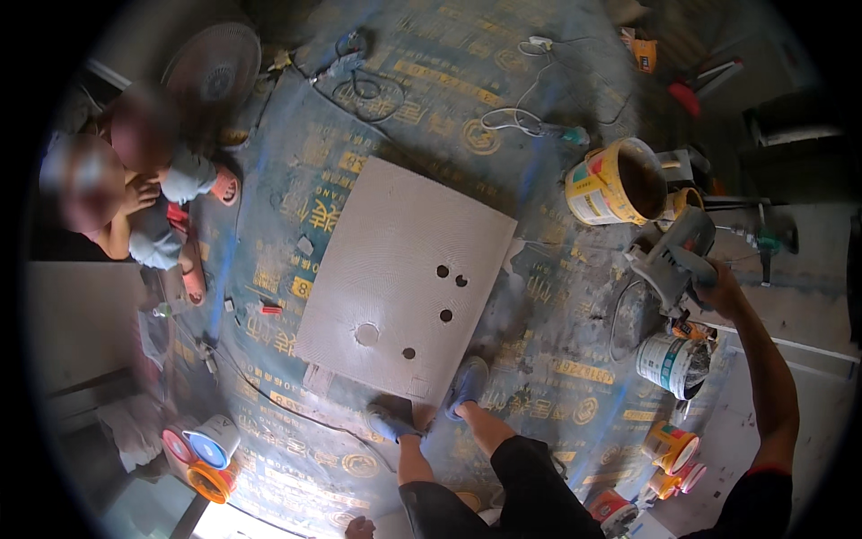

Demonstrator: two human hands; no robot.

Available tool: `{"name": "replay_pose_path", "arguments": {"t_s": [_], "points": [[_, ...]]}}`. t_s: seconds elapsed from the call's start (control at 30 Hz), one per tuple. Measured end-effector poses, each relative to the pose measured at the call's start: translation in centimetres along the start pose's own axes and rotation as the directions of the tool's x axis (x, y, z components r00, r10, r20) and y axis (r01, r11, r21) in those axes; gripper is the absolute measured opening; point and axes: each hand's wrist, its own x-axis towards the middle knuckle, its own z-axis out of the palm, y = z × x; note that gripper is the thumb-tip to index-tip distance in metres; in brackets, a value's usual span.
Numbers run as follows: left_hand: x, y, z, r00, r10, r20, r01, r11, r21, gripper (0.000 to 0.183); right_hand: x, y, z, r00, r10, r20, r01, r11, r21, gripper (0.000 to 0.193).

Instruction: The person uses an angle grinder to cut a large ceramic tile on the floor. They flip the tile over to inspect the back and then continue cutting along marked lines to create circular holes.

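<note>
Out to the right, my right hand [718, 292] is closed round the handle of a grey handheld circular saw [690, 235], held near the yellow bucket. At the bottom edge only part of my left hand [360, 528] shows, and its fingers are too small and cut off to read. A large pale rectangular tile [404, 229] lies on the covered floor in front of my feet. It has several small round dark holes near its right side and one larger pale round opening lower left. Neither hand touches the tile.
A yellow bucket [602, 187] and a white bucket [663, 364] stand at right. More buckets [212, 442] are at lower left. Cables [368, 99] cross the printed floor sheet [296, 189]. Two people [135, 180] sit at left beside a fan [215, 81].
</note>
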Motion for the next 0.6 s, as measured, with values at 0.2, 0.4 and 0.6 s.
{"name": "replay_pose_path", "arguments": {"t_s": [0.2, 0.4, 0.6], "points": [[0.2, -2.8, 2.3, 0.995, -0.063, 0.083, 0.07, 0.994, -0.088, 0.042, 5.7, 5.5, 0.8, 0.999, 0.029, 0.015, -0.031, 0.993, 0.11, 0.045], [-5.4, -3.6, 3.9, 0.986, -0.124, 0.108, 0.127, 0.992, -0.017, 0.037, 10.3, 3.7, 6.4, 0.948, 0.058, 0.313, -0.089, 0.992, 0.087, 0.039], [-8.2, -11.8, 3.3, 0.982, 0.037, 0.185, -0.065, 0.987, 0.149, 0.027, 13.5, 3.8, 10.5, 0.913, -0.047, 0.406, 0.202, 0.916, -0.348, 0.042]]}}
